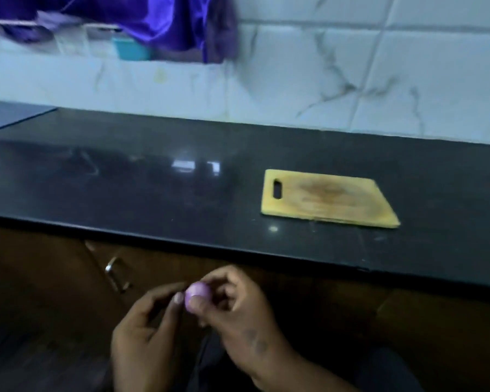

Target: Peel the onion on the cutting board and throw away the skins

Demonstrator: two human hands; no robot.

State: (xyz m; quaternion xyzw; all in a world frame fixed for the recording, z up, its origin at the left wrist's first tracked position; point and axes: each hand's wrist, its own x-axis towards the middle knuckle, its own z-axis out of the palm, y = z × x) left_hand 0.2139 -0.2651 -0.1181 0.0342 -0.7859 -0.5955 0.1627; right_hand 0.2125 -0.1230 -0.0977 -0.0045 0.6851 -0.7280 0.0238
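A small purple onion (197, 293) is held below the counter's front edge, in front of the cabinet doors. My right hand (238, 309) grips it with thumb and curled fingers. My left hand (145, 329) touches the onion's left side with its fingertips and thumb, pinching at its surface. The wooden cutting board (327, 198) lies bare on the black counter (153, 188), up and to the right of both hands, handle slot at its left end.
White marbled tiles (351, 66) back the counter. Purple cloth (159, 21) hangs at the top left above a teal container (132, 49). A brown cabinet with a metal handle (116, 274) is under the counter, left of the hands.
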